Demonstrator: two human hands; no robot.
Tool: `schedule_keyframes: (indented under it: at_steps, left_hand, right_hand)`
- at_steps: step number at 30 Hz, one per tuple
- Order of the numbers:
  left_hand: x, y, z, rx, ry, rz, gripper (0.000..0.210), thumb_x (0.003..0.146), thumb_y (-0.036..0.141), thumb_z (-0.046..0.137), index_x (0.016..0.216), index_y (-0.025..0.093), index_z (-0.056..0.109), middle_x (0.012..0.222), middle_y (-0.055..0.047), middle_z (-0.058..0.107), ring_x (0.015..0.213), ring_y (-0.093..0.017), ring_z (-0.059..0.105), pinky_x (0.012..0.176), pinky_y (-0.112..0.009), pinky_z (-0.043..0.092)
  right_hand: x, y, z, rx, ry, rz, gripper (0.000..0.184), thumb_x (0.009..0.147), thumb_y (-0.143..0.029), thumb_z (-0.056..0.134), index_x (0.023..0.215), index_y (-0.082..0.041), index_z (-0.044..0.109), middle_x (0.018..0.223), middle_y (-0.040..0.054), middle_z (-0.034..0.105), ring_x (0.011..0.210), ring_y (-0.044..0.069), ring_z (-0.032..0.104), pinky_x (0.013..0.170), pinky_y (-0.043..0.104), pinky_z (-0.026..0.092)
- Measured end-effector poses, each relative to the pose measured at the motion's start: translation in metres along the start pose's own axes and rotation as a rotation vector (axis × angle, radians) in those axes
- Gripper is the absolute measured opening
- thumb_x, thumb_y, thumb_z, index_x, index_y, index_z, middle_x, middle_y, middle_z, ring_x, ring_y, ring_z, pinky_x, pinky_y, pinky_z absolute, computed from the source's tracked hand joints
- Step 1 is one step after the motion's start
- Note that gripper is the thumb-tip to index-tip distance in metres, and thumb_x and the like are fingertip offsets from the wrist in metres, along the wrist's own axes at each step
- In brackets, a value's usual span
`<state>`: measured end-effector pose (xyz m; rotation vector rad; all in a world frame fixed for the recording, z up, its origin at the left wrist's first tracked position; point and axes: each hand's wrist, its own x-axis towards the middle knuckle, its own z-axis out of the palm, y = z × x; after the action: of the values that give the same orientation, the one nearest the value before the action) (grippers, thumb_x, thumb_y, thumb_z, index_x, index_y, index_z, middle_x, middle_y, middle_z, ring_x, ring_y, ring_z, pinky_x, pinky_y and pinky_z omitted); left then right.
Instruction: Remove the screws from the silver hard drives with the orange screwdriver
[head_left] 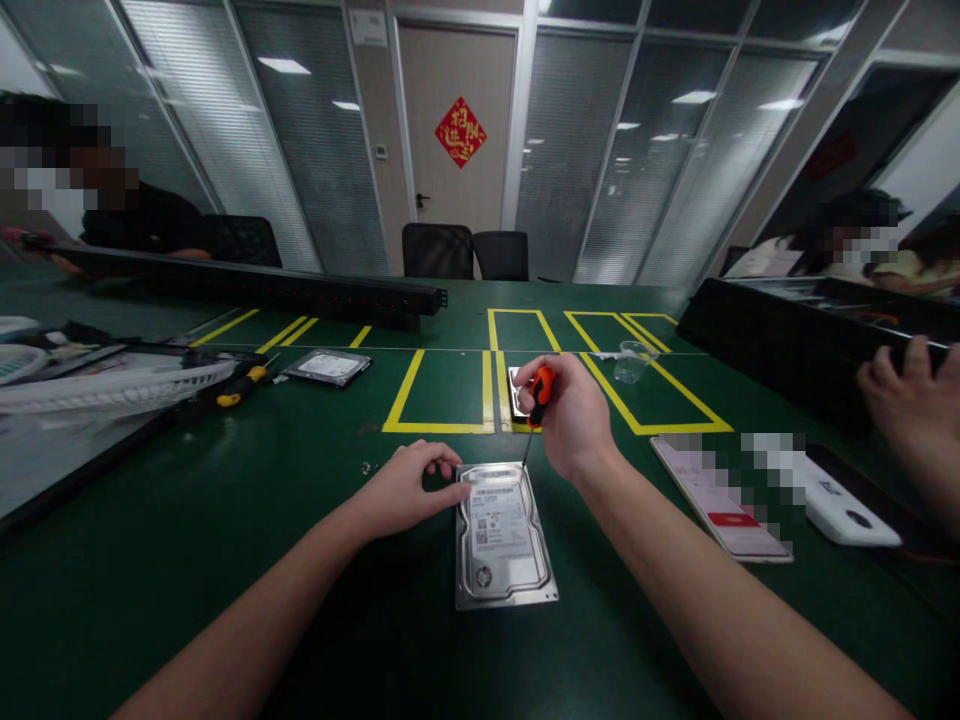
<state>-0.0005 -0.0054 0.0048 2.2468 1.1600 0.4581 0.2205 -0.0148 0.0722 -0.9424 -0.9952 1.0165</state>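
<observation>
One rectangular metal drive [501, 550] lies flat, two drives [330, 367] beyond.
The green bench [360, 620] gives room left, right and nearside. The left hand [409, 488] touches its upper-left edge; whether those fingers grip, I cannot tell. Fingers of the right hand [576, 420] clasp one orange-black screwdriver [541, 388], its thin shaft ending at the drive's upper-right corner.

Passage runs over the table [315, 455] between left hand [405, 487] and yellow screwdriver [241, 388] — small bits [366, 468] intervening. Beyond the right hand [576, 418], a drive [514, 402] and cup [631, 366] obstruct — rightward, a phone [701, 490].
</observation>
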Motion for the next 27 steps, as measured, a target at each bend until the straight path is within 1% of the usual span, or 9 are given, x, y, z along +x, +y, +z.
schedule_keyframes:
  at_steps: [4,7,11,13,15,17,20,23,27]
  left_hand:
    - [-0.0011,-0.0014,0.0005,0.002,-0.002,-0.006,0.039,0.087,0.056,0.069,0.108,0.023,0.072,0.101,-0.004,0.071,0.097,-0.024,0.063,0.083,-0.036,0.046]
    - [-0.0016,-0.0026,0.0009,-0.004,-0.003,-0.006,0.040,0.087,0.057,0.068,0.108,0.023,0.071,0.101,-0.004,0.071,0.096,-0.024,0.063,0.082,-0.035,0.046]
    - [-0.0008,-0.0028,0.0010,-0.009,-0.001,0.003,0.039,0.087,0.056,0.068,0.108,0.023,0.071,0.101,-0.004,0.070,0.096,-0.024,0.062,0.082,-0.035,0.046]
    - [-0.0003,-0.0025,0.0008,-0.005,-0.002,-0.002,0.039,0.087,0.056,0.068,0.108,0.023,0.071,0.101,-0.004,0.070,0.096,-0.024,0.062,0.082,-0.035,0.046]
    - [-0.0001,-0.0021,0.0005,-0.001,-0.007,-0.014,0.040,0.087,0.057,0.068,0.109,0.023,0.071,0.102,-0.005,0.070,0.096,-0.024,0.062,0.081,-0.035,0.046]
    - [-0.0001,-0.0018,0.0003,0.002,-0.008,-0.018,0.040,0.087,0.057,0.068,0.109,0.023,0.071,0.102,-0.005,0.070,0.096,-0.024,0.062,0.081,-0.035,0.045]
    - [-0.0003,-0.0019,0.0003,0.003,-0.003,-0.010,0.039,0.087,0.056,0.068,0.108,0.024,0.072,0.101,-0.004,0.070,0.096,-0.024,0.062,0.081,-0.035,0.045]
    - [-0.0006,-0.0032,0.0008,0.001,-0.001,-0.016,0.039,0.087,0.057,0.069,0.108,0.024,0.072,0.102,-0.004,0.071,0.097,-0.024,0.062,0.082,-0.035,0.045]
    - [-0.0005,-0.0067,0.0027,0.003,0.007,-0.006,0.040,0.086,0.057,0.069,0.108,0.024,0.072,0.101,-0.004,0.071,0.096,-0.024,0.062,0.081,-0.035,0.045]
  right_hand:
    - [-0.0002,-0.0010,0.0026,0.019,0.047,0.034,0.016,0.078,-0.029,0.059,0.069,-0.018,0.065,0.062,0.0012,0.061,0.055,0.013,0.054,0.053,0.028,0.037]
    - [-0.0014,-0.0024,0.0045,0.015,0.068,0.050,0.009,0.077,-0.028,0.063,0.073,-0.019,0.063,0.059,-0.0014,0.059,0.051,0.013,0.053,0.049,0.027,0.033]
    - [-0.0011,-0.0019,0.0029,0.054,0.025,-0.028,0.014,0.081,-0.029,0.059,0.072,-0.019,0.062,0.068,-0.0017,0.061,0.047,0.009,0.045,0.048,0.028,0.030]
    - [0.0001,-0.0006,0.0014,0.056,0.008,-0.027,0.024,0.086,-0.034,0.053,0.073,-0.019,0.066,0.064,-0.0009,0.058,0.049,0.010,0.045,0.049,0.028,0.032]
    - [0.0011,0.0007,0.0004,0.025,0.011,-0.006,0.029,0.087,-0.036,0.051,0.072,-0.018,0.067,0.057,-0.0012,0.053,0.051,0.012,0.046,0.051,0.028,0.034]
    - [0.0014,0.0013,0.0007,-0.002,0.031,0.006,0.022,0.084,-0.034,0.056,0.071,-0.019,0.066,0.056,-0.0010,0.054,0.054,0.013,0.049,0.052,0.028,0.036]
    - [0.0004,0.0010,0.0029,-0.008,0.051,0.024,0.012,0.078,-0.030,0.065,0.073,-0.019,0.063,0.064,-0.0003,0.061,0.057,0.013,0.054,0.053,0.027,0.037]
    - [-0.0010,0.0001,0.0042,-0.013,0.028,0.022,0.014,0.078,-0.031,0.067,0.073,-0.021,0.060,0.066,-0.0014,0.062,0.054,0.012,0.052,0.051,0.027,0.036]
    - [-0.0004,-0.0003,0.0020,-0.013,-0.017,0.000,0.026,0.087,-0.039,0.055,0.073,-0.020,0.065,0.060,-0.0009,0.057,0.051,0.012,0.046,0.051,0.028,0.034]
